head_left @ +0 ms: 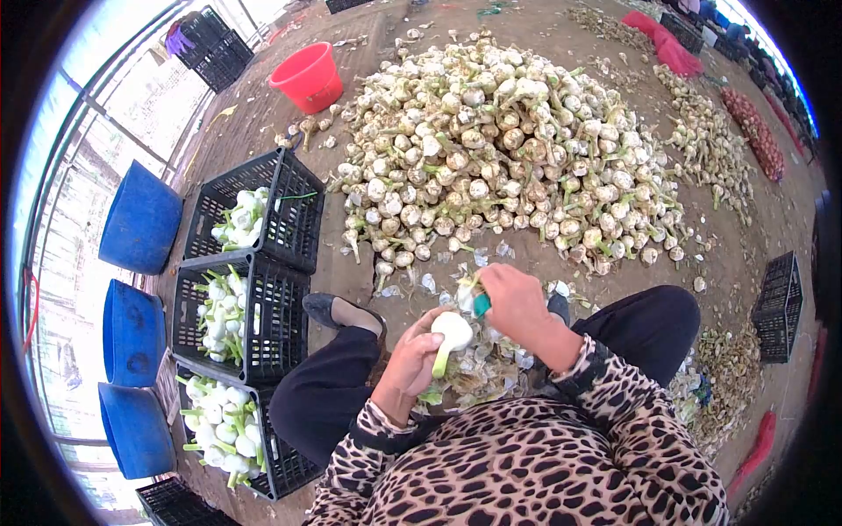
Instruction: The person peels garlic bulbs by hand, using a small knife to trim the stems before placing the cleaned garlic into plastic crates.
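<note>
Over my lap, my left hand (pixel 410 359) is closed around a garlic bulb (pixel 453 330), smooth and white with a short pale-green stem pointing down. To its right, my right hand (pixel 519 302) has its fingers curled on a small teal-green object (pixel 481 304), whose kind I cannot make out. Pale, dry garlic skin (pixel 467 287) shows beside those fingers, just above the bulb. A large heap of unpeeled garlic (pixel 509 158) with dirty skins and cut stems lies on the ground ahead. Scraps of peeled skin (pixel 478 377) are scattered between my legs.
Black plastic crates (pixel 279 333) stand in a row at my left, holding white garlic bulbs (pixel 224 425). Blue tubs (pixel 133 333) line the wall beyond. A red bucket (pixel 309 77) sits behind the crates. At far right are another black crate (pixel 779 307) and a mesh sack (pixel 754 131).
</note>
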The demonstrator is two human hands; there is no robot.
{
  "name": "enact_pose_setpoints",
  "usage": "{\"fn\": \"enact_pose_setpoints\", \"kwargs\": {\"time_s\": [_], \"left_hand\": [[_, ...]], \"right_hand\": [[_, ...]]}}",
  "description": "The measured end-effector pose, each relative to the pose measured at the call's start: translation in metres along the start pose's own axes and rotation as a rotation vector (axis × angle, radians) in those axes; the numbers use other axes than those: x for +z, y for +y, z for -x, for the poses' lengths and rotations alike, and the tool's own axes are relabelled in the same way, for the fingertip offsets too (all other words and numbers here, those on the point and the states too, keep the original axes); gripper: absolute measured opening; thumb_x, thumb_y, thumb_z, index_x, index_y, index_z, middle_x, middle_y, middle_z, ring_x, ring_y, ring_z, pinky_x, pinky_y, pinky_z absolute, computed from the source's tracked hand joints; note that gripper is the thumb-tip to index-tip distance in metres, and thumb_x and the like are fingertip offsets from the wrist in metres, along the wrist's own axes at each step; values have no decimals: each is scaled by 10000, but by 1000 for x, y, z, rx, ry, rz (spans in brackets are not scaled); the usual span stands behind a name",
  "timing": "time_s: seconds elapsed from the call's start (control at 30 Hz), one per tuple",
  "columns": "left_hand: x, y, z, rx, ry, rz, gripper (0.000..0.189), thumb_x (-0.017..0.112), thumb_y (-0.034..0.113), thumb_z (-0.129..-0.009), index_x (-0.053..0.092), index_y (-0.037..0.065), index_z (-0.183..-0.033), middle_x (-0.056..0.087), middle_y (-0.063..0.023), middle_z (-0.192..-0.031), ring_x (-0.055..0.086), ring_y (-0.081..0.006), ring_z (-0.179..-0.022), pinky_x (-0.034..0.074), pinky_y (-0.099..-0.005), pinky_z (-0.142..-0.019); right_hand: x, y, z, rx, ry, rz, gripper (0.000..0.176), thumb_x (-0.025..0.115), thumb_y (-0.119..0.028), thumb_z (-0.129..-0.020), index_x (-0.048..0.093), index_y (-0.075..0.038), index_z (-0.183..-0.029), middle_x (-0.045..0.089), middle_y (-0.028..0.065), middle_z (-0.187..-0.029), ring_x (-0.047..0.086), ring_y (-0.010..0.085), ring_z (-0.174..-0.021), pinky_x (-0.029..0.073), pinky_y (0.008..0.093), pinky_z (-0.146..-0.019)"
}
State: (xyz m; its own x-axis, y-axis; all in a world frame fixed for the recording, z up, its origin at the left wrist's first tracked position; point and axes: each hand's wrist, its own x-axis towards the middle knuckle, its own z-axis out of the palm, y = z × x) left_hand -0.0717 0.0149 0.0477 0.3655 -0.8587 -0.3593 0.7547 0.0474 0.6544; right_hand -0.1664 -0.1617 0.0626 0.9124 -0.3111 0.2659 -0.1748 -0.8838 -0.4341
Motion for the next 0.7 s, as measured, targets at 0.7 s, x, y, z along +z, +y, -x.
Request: {"fn": "enact_pose_setpoints", "kwargs": {"time_s": [0.7], "left_hand": [[9,0,-2,74,139,34,483,601,97,-781,398,48,-1217,527,-74,-1107,553,-171,-968,469,-286,-836]], "right_hand": [[6,-18,-4,-298,128,45,141,536,-126,-736,539,-46,-852,550,68,-784,538,225,-780,402,367,-779]]}}
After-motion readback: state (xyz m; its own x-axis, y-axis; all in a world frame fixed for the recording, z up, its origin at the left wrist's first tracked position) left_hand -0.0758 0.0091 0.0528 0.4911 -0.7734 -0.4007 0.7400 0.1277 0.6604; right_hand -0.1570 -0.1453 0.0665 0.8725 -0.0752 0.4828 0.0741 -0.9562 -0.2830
